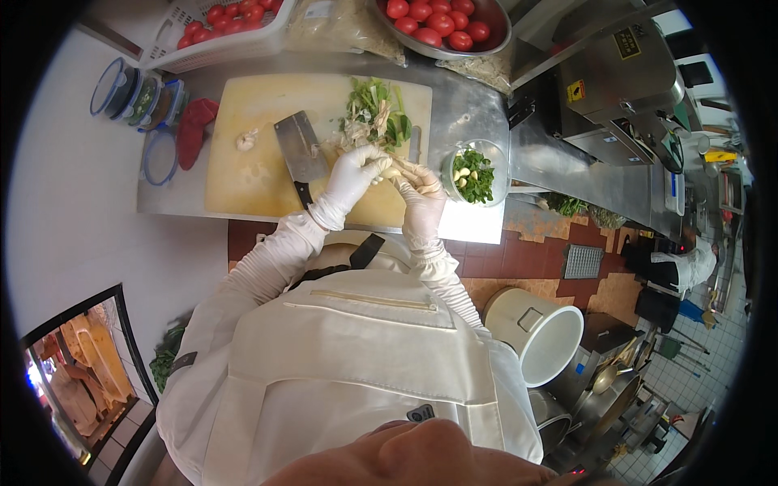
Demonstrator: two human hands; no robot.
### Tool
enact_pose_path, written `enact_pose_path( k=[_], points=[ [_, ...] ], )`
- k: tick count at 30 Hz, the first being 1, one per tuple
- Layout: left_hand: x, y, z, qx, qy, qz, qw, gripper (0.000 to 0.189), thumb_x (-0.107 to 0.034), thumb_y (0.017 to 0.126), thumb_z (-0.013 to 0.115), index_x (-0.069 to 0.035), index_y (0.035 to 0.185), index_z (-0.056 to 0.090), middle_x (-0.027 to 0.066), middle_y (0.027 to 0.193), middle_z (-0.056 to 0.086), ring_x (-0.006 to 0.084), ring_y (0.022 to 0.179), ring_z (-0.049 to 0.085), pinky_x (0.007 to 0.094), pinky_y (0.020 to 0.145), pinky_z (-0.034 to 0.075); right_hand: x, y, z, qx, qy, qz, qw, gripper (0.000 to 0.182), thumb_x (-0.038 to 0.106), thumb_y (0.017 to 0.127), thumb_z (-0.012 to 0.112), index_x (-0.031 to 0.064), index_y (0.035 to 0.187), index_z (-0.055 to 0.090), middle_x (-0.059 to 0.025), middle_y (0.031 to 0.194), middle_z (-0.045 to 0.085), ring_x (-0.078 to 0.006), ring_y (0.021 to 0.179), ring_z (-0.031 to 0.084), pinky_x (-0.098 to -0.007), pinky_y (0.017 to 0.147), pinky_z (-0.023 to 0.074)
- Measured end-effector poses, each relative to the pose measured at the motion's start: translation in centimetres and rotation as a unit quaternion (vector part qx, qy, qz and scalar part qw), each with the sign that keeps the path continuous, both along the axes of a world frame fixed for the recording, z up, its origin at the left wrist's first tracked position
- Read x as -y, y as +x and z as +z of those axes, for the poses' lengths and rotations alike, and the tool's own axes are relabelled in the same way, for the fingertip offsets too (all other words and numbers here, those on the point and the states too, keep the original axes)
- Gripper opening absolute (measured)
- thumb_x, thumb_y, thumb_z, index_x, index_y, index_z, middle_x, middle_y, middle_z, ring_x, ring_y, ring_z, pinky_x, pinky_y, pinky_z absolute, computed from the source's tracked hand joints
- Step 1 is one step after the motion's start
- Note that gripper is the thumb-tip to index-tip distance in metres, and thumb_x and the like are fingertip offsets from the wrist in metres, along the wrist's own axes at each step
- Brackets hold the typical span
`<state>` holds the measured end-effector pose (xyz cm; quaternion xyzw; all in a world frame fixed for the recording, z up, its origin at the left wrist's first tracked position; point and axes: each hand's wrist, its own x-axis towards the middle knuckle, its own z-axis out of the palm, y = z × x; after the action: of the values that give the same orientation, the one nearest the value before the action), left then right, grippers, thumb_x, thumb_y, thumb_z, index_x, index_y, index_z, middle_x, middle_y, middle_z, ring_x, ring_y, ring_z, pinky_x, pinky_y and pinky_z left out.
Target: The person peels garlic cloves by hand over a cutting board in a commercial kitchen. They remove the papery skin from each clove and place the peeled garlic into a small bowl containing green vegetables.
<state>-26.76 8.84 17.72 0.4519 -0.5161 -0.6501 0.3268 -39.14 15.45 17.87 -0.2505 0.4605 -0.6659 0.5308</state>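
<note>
A garlic clove (390, 173) is pinched between the fingertips of my gloved left hand (355, 176) and my gloved right hand (422, 197), just above the front part of a yellowed cutting board (255, 182). Beyond my hands lies a heap of garlic skins and green stems (377, 115). A cleaver (302, 146) rests flat to the left, its black handle towards me. Farther left sits a garlic bulb (246, 141). Close to my right hand stands a clear bowl (501, 176) holding chopped greens (474, 188) and several peeled cloves (463, 176).
At the back are a white basket (213, 48) and a metal bowl (437, 53), both with tomatoes. Lidded containers (137, 97) and a red cloth (196, 130) lie left of the board. A white bucket (532, 334) stands behind on the right. Another person (674, 267) is far right.
</note>
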Motion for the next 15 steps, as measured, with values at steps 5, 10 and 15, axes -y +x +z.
enact_pose_path(
  k=[5,10,15],
  points=[
    [0.0,0.1,1.0,-0.111,0.027,-0.013,0.993,0.017,-0.016,0.088,0.059,0.000,0.095,0.061,0.0000,0.079,0.059,0.0066,0.066,0.051,0.0195,0.061,0.043,0.5,-0.3,0.3,0.049,-0.026,-0.028,0.998,0.026,-0.010,0.080,0.057,-0.0011,0.105,0.056,-0.0123,0.105,0.061,-0.0174,0.097,0.059,-0.0266,0.084,0.0481],
    [-0.8,-0.5,0.4,-0.076,-0.081,0.005,0.994,0.015,-0.016,0.088,0.059,-0.002,0.091,0.061,-0.0009,0.079,0.058,0.0059,0.066,0.050,0.0184,0.061,0.042,0.6,-0.3,0.4,-0.003,-0.013,-0.027,1.000,0.026,-0.009,0.079,0.058,-0.0003,0.103,0.055,-0.0099,0.102,0.061,-0.0152,0.094,0.059,-0.0258,0.083,0.0478],
    [-0.6,-0.3,0.4,-0.094,-0.012,0.018,0.995,0.012,-0.016,0.088,0.059,-0.004,0.085,0.059,-0.0001,0.077,0.060,0.0047,0.064,0.049,0.0172,0.060,0.040,0.2,0.5,0.8,-0.097,-0.046,-0.008,0.994,0.025,-0.008,0.080,0.060,0.0009,0.103,0.055,-0.0070,0.099,0.061,-0.0121,0.090,0.059,-0.0242,0.082,0.0467]
  ],
)
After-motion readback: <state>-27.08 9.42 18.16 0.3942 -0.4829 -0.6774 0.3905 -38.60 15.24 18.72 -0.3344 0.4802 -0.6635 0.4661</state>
